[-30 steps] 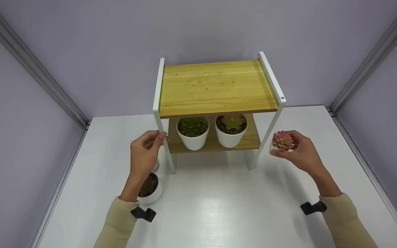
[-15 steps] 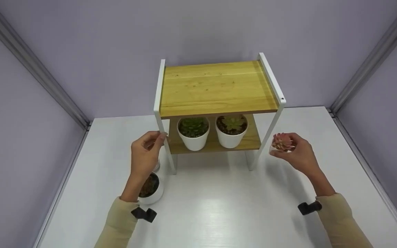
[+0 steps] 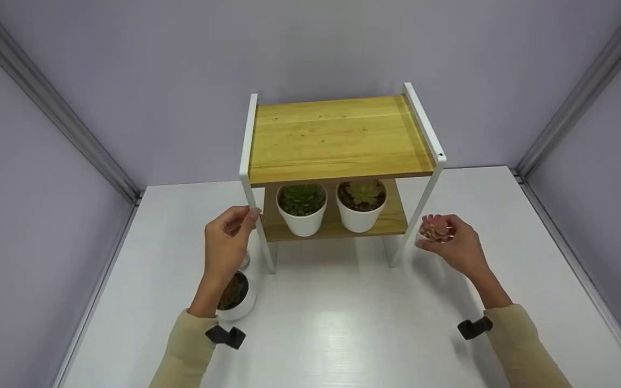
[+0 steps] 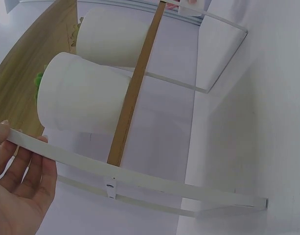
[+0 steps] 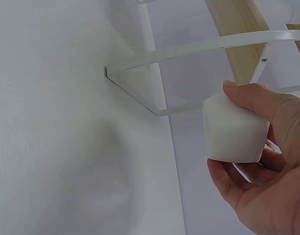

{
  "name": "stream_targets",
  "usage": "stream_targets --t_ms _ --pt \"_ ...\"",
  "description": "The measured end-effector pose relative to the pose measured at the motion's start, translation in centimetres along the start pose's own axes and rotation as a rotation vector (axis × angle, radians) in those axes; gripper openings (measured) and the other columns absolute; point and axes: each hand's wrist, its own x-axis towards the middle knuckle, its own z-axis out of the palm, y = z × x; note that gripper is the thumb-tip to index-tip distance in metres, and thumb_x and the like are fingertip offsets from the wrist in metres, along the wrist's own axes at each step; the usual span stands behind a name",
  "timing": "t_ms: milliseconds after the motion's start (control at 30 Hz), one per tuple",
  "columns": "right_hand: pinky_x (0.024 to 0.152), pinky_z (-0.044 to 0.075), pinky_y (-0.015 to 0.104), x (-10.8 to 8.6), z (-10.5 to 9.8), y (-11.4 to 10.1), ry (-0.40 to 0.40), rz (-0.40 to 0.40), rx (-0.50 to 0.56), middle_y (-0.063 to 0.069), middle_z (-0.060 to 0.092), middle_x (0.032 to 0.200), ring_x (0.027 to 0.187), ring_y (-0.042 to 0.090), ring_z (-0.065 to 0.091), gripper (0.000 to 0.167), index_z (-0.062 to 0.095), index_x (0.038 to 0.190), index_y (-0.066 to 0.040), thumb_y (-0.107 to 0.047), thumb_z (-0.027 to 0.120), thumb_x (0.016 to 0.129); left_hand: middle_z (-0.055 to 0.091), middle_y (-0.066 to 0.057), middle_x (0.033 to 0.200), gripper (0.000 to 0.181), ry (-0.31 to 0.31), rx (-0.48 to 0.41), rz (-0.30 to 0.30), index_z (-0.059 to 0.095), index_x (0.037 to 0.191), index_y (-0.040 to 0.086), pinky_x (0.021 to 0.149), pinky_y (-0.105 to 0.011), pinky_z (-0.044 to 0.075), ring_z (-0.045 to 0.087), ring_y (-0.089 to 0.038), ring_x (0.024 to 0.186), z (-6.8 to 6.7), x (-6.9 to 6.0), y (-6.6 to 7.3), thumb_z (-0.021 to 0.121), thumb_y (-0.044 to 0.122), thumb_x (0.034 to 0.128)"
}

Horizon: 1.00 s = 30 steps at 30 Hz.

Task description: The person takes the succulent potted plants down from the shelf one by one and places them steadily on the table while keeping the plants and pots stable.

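Observation:
My left hand (image 3: 225, 242) pinches the white left front leg (image 3: 266, 248) of a two-tier plant shelf (image 3: 343, 140). In the left wrist view the fingers (image 4: 30, 178) lie behind that leg. My right hand (image 3: 464, 249) holds a small white pot (image 5: 235, 129) with a pink succulent (image 3: 434, 228), off the table and just right of the shelf's right front leg (image 3: 418, 213). On the lower board (image 3: 332, 230) stand two white pots, one with a dark green succulent (image 3: 302, 198) and one with a pale green succulent (image 3: 364, 191).
A white pot (image 3: 245, 306) with a brownish plant stands on the white table (image 3: 337, 328), partly behind my left forearm. Another small pale thing (image 3: 245, 260) shows beside the left leg, mostly hidden. Walls enclose the table at the back and sides.
My right hand has moved slightly left and toward me with the potted pink succulent, and tilts it a little. My left hand stays on the shelf leg.

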Motion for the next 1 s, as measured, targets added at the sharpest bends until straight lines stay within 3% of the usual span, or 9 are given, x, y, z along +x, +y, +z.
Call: stream_targets --t_ms 100,333,500,667,1000 --pt "0.085 0.05 0.027 0.2 0.7 0.3 -0.001 0.014 0.0 0.021 0.066 0.128 0.111 0.03 0.062 0.079 0.056 0.139 0.001 -0.039 0.092 0.081 0.077 -0.02 0.107 0.022 0.001 0.002 0.003 0.079 0.11 0.007 0.092 -0.019 0.059 0.076 -0.036 0.098 0.0 0.0 0.0 0.071 0.026 0.1022" --pt "0.091 0.051 0.035 0.6 1.9 0.8 -0.004 0.079 0.023 0.021 0.064 0.131 0.116 0.031 0.06 0.083 0.053 0.141 0.001 -0.039 0.093 0.08 0.079 -0.015 0.103 0.023 0.002 0.002 -0.008 0.079 0.11 0.009 0.092 -0.02 0.059 0.076 -0.018 0.095 0.1 0.0 0.0 0.071 0.029 0.1023" --pt "0.101 0.051 0.047 0.8 2.5 1.1 0.011 0.124 0.043 0.023 0.061 0.135 0.122 0.034 0.058 0.085 0.05 0.143 0.003 -0.037 0.093 0.081 0.08 -0.012 0.101 0.024 -0.001 -0.01 -0.017 0.079 0.11 0.008 0.093 -0.019 0.059 0.075 -0.017 0.095 0.1 -0.1 0.0 0.071 0.029 0.1022" --pt "0.105 0.05 0.051 1.0 2.9 1.3 0.013 0.159 0.047 0.024 0.059 0.137 0.125 0.036 0.057 0.086 0.047 0.144 0.003 -0.037 0.092 0.082 0.079 -0.016 0.103 0.024 0.002 -0.016 -0.018 0.078 0.11 0.008 0.092 -0.019 0.059 0.075 -0.01 0.092 0.1 -0.1 -0.1 0.071 0.029 0.1021" --pt "0.102 0.051 0.05 1.5 3.7 1.8 0.026 0.121 0.046 0.026 0.062 0.134 0.123 0.037 0.06 0.077 0.049 0.139 0.005 -0.03 0.089 0.083 0.077 -0.018 0.108 0.023 -0.007 -0.042 -0.034 0.078 0.111 0.007 0.092 -0.019 0.059 0.075 -0.035 0.102 0.1 -0.2 -0.3 0.071 0.027 0.1023"
